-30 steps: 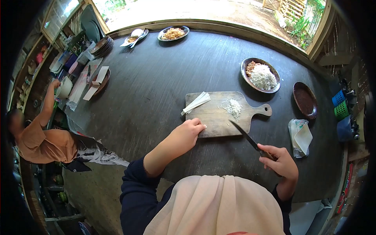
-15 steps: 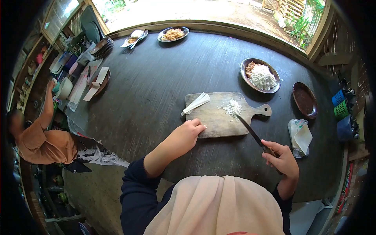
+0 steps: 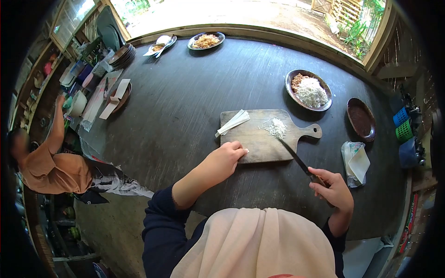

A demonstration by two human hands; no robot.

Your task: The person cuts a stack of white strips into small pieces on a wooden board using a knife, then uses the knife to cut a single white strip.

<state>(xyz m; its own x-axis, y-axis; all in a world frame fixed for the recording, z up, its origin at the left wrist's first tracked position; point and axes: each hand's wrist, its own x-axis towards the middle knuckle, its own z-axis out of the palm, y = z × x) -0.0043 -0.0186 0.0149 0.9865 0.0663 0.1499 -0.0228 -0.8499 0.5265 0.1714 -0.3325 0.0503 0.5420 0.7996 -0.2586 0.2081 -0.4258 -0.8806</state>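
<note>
My right hand (image 3: 332,187) grips a knife (image 3: 296,155) by its handle, and the dark blade slants up-left to a heap of fine white shreds (image 3: 277,128) on the wooden cutting board (image 3: 259,143). At the board's near left edge rests my left hand (image 3: 226,158), fingers curled together, with a small white piece (image 3: 246,150) showing at the fingertips. A bundle of long white strips (image 3: 233,122) lies across the board's upper left corner.
Beyond the board stands a brown plate (image 3: 291,95) heaped with white shreds and reddish-brown food. To the right are an oval brown dish (image 3: 361,119) and a plastic packet (image 3: 355,163). Food plates (image 3: 206,41) line the back edge. A person (image 3: 55,162) stands at left.
The view has shifted very slightly. My left hand's fingertips have moved a little to the right, while the knife stays at the shreds.
</note>
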